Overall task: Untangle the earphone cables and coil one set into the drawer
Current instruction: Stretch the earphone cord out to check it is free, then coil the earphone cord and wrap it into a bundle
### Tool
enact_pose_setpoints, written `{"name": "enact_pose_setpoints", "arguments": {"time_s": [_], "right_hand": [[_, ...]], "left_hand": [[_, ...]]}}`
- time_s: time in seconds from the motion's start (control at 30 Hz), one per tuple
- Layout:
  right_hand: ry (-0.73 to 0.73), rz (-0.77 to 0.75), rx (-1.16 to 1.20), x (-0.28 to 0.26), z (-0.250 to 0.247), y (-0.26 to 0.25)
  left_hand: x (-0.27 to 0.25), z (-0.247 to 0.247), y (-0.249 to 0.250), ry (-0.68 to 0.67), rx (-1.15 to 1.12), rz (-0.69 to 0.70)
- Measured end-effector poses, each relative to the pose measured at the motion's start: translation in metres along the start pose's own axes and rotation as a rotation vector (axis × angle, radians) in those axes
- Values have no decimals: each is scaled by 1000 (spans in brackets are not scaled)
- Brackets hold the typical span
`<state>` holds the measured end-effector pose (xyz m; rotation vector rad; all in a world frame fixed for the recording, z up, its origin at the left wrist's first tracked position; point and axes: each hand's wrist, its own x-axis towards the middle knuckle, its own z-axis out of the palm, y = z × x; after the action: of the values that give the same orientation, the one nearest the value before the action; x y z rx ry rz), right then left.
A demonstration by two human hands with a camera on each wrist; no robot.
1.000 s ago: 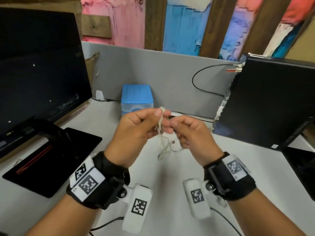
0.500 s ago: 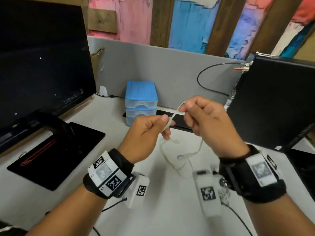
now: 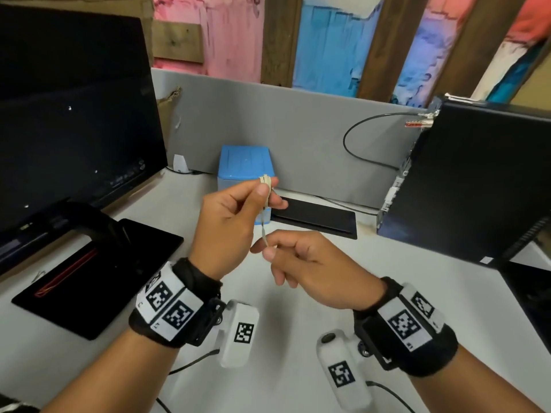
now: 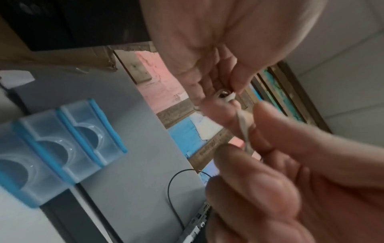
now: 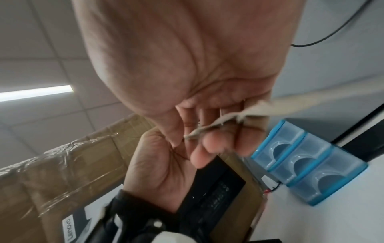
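The white earphone cable [image 3: 263,226] runs in a short taut stretch between my two hands above the desk. My left hand [image 3: 265,189] pinches a small bundle of it at thumb and forefinger, with turns showing at the fingertips. In the left wrist view an earbud [image 4: 225,95] sits in those fingers. Just below, my right hand [image 3: 267,248] pinches the cable's lower end. The right wrist view shows the cable [image 5: 228,117] crossing its curled fingers. The blue drawer unit [image 3: 244,162] stands behind the hands against the grey partition, its three drawers [image 5: 307,164] closed.
A black monitor [image 3: 74,114] on its stand [image 3: 98,263] fills the left. A black computer case [image 3: 477,180] stands at the right, a flat black device [image 3: 316,219] lies beside the drawers, and a thin black wire [image 3: 351,144] loops along the partition.
My right hand dropped from above and right of the left hand to just below it. The loose loops that hung under the hands no longer show.
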<state>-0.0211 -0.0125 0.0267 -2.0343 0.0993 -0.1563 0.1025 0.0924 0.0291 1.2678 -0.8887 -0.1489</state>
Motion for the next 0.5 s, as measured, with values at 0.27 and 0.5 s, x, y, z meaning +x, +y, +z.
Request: {"name": "enact_pose_setpoints", "arguments": {"time_s": [0.27, 0.5], "right_hand": [[53, 303, 291, -16, 12, 17], [312, 44, 183, -29, -29, -21]], "left_hand": [[12, -30, -14, 154, 423, 256], [17, -53, -29, -84, 778, 123]]}}
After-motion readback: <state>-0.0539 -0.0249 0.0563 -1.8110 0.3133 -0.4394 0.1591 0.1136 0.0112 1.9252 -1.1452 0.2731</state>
